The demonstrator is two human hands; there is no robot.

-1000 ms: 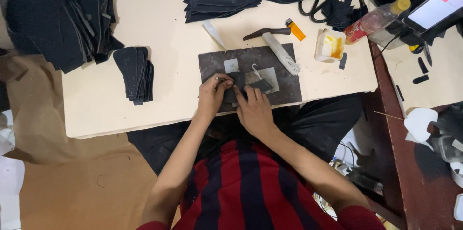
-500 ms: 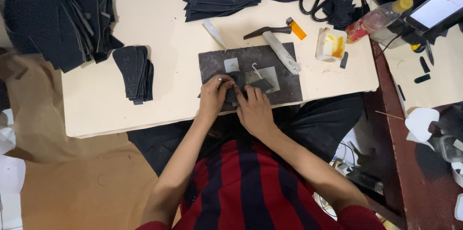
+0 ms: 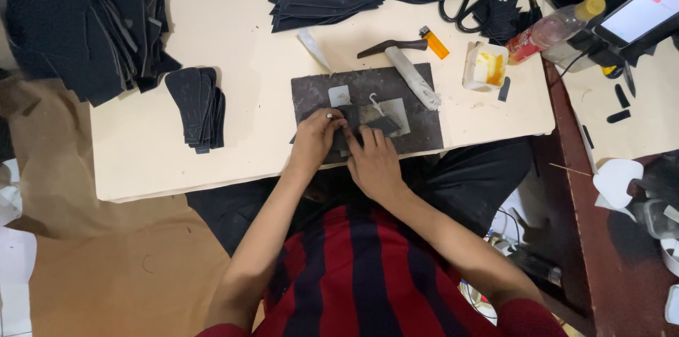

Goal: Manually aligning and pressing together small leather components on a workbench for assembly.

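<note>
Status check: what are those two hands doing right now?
Left hand, right hand pressing small dark cut piece on grey slab. Hammer beside, nothing blocking.

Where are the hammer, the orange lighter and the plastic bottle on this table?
hammer (image 3: 412, 77), head view, on its pale handle.
orange lighter (image 3: 436, 44), head view, on its orange body.
plastic bottle (image 3: 554, 29), head view, on its clear middle.

Small dark cut piece (image 3: 344, 132), black and flat, sits on the dark grey work slab (image 3: 368, 107) near its front edge, mostly covered by both hands, so its exact shape is hard to tell.
</note>
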